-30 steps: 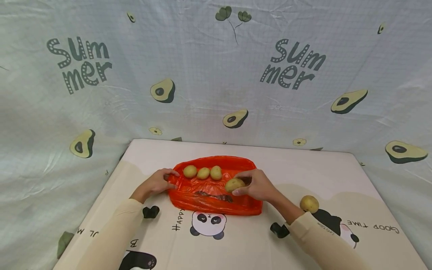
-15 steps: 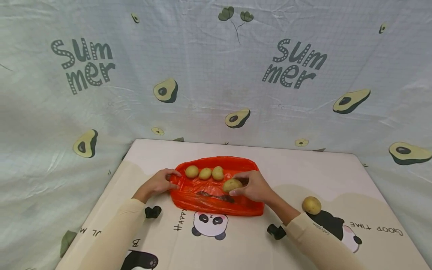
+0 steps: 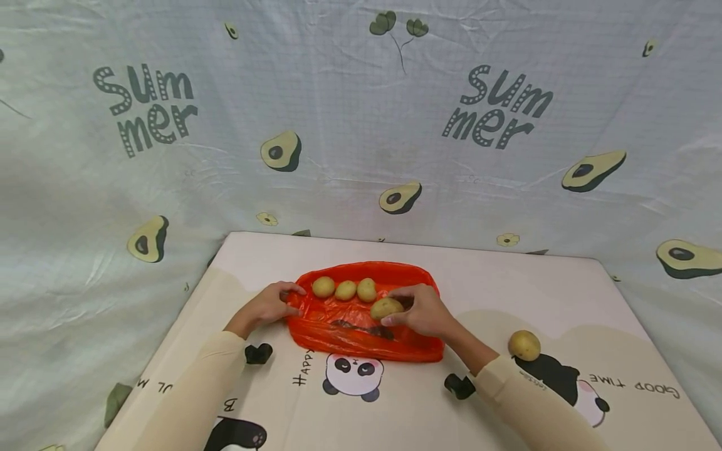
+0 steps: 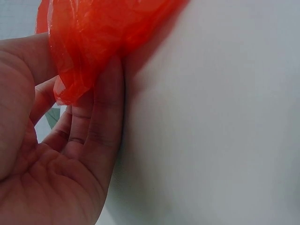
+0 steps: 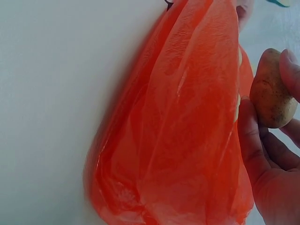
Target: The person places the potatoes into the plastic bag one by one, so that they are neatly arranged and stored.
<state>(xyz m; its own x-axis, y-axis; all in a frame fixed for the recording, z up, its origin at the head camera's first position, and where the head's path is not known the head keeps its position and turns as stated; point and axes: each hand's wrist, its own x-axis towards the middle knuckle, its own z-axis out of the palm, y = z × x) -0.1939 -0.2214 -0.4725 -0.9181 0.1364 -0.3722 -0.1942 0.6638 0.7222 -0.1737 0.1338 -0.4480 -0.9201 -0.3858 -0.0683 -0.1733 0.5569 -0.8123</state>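
Observation:
A red plastic bag point(image 3: 338, 343) lies spread wide on the table, its mouth facing up. Three potatoes point(image 3: 346, 290) sit in a row inside it toward the back. My left hand point(image 3: 269, 304) grips the bag's left edge; in the left wrist view the red film point(image 4: 89, 51) passes between thumb and fingers. Over the right part of the bag, my right hand point(image 3: 423, 310) holds another potato point(image 3: 386, 309) between thumb and fingers. The right wrist view shows this potato point(image 5: 272, 89) just above the bag's side, which hides most of the inside.
One more potato point(image 3: 524, 345) lies on the table to the right, outside the bag, near my right forearm. The pale table point(image 3: 406, 413) has printed pandas and lettering. A patterned curtain point(image 3: 338, 125) hangs behind the table's back edge.
My right hand has shifted slightly left over the bag with the potato in its grasp. The left hand keeps its hold on the bag's edge. The head view has turned a little.

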